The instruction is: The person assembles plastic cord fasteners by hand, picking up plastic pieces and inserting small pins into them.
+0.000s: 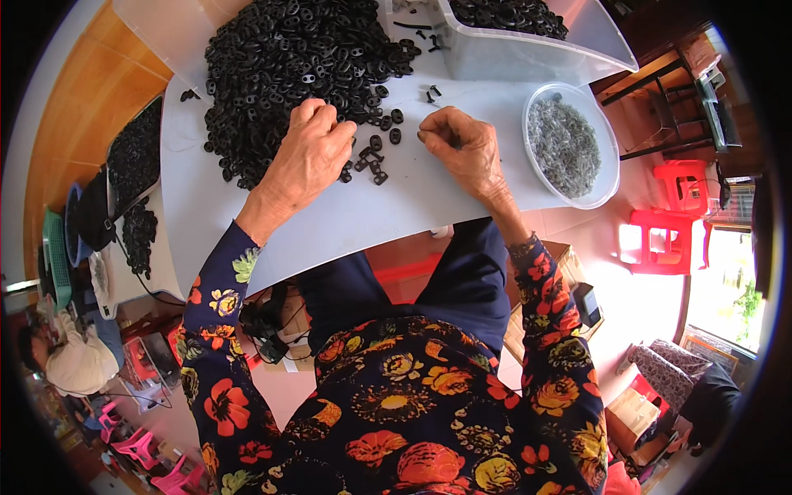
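Note:
A large heap of small black oval plastic pieces with two holes [272, 66] lies on the white table. My left hand [307, 153] is at the heap's near right edge, fingers curled down and closed; whatever they hold is hidden. Several loose black pieces [395, 136] are scattered between my hands. To the right, my right hand [466, 153] is just above the table, thumb and fingers pinched together. Anything in that pinch is too small to make out. Close by its fingertips lie small black peg-like parts [431, 94].
Right of my right hand stands a round clear tub [612, 157] of tiny silvery-grey wiry bits. A translucent bin [528, 62] with more black parts sits at the back right. Red stools [660, 239] stand on the right; another person [78, 359] is at far left.

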Demonstrator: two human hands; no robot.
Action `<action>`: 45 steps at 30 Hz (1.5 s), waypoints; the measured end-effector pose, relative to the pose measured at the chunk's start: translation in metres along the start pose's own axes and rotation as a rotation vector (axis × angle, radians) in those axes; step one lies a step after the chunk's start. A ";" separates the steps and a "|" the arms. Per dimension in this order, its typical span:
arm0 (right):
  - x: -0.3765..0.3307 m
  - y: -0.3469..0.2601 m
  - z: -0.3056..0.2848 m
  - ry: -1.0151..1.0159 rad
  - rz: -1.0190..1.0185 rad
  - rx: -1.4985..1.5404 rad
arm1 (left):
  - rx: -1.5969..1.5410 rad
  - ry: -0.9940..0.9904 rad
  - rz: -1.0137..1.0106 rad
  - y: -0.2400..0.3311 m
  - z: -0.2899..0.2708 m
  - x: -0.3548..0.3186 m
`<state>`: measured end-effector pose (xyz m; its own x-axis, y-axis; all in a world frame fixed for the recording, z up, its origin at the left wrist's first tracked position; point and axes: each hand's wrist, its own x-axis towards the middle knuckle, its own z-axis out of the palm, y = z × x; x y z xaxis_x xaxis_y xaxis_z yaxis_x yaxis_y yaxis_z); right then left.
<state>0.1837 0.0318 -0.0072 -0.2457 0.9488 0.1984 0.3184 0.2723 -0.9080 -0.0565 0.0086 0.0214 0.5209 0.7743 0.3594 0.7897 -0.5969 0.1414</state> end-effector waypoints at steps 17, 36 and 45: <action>0.003 -0.009 0.003 0.021 -0.021 0.007 | 0.026 -0.082 0.084 0.003 0.018 0.007; 0.008 -0.003 0.016 0.094 0.110 0.561 | -1.491 0.086 -0.639 0.032 0.018 0.019; 0.007 -0.006 0.019 0.081 0.084 0.682 | -1.519 0.125 -0.681 0.040 0.036 0.024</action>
<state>0.1626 0.0332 -0.0073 -0.1679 0.9784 0.1204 -0.3203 0.0613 -0.9453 -0.0008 0.0103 0.0027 0.1509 0.9850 -0.0842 -0.2043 0.1144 0.9722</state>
